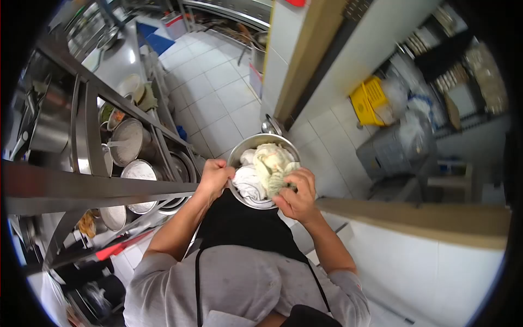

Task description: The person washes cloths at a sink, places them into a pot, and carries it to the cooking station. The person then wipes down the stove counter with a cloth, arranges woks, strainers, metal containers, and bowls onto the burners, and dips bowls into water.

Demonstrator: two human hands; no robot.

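In front of my black apron is a round metal bowl [237, 146] filled with bundled cloths. My left hand [216, 177] is closed on the bowl's left rim. At the right side, my right hand [298, 195] has its fingers closed around a greenish cloth [277, 184], over the bowl's right edge; whether it also grips the rim is hidden. A pale yellow cloth [267, 159] lies on top of the pile. Beside it sits a folded white cloth [249, 182].
Left, a metal rack [131, 189] holds several containers, among them a pot of white contents [129, 140]. A yellow crate [369, 101] and a grey bin [389, 150] stand to the right. A wall edge [414, 223] runs close by my right arm. White floor tiles [215, 101] extend ahead.
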